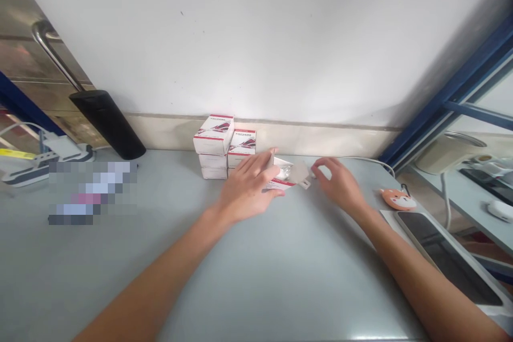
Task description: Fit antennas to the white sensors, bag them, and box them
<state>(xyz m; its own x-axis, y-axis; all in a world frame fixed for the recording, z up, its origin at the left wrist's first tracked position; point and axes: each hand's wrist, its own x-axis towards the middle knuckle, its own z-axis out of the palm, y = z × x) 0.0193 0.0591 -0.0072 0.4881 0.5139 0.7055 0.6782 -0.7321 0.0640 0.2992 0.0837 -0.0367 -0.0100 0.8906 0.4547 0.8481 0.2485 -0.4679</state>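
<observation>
My left hand (245, 188) is wrapped round a small white and red cardboard box (282, 185) lying tilted on the table. The box's end faces right with its flap (298, 173) folded out, and clear, crinkled wrapping (285, 171) shows inside. Just right of the flap is my right hand (340, 186), thumb and forefinger pinched together. A tiny pale spot shows at those fingertips, too small to name. Beside my left hand, matching boxes (213, 136) stand stacked in two columns against the wall, the right one partly hidden by my fingers.
On the grey table (256, 278), an orange animal-faced case (398, 199) and a tablet-like device (444, 254) lie at the right. A black cylinder (110, 123), a power strip (44, 163) and a pixelated object (94, 192) are at the left. A white wall (256, 37) rises behind.
</observation>
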